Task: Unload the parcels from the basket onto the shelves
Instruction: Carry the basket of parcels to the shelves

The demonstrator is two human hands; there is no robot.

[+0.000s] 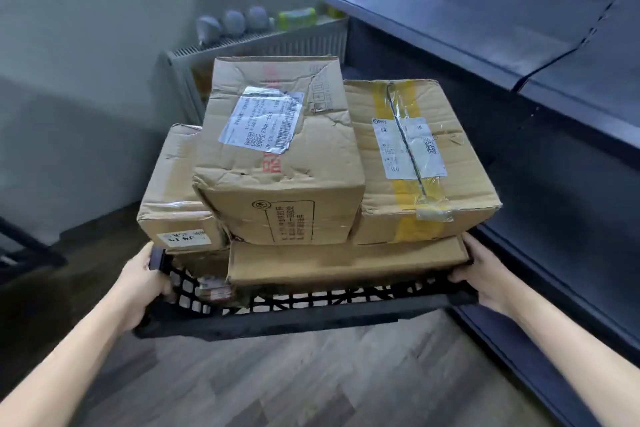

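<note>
You carry the black lattice basket (311, 305) with one hand at each end. Your left hand (142, 291) curls round the left rim and your right hand (485, 274) wraps the right rim, so the load hangs level between them above the wooden floor (294, 374). That two-ended grip makes sense, because the parcels are piled well above the rim and a tilt could slide the top ones off.

The crumpled box (277, 156) with the white label sits highest in the middle. The yellow-taped box (415, 163) lies touching its right side and a smaller box (176, 194) leans against its left. All three rest on a flat carton (346, 260) lower in the basket.

The dark shelves (450, 17) stand to your right, near the basket. Nothing is unloaded yet, and you probably need to set the basket down first to free a hand.
</note>
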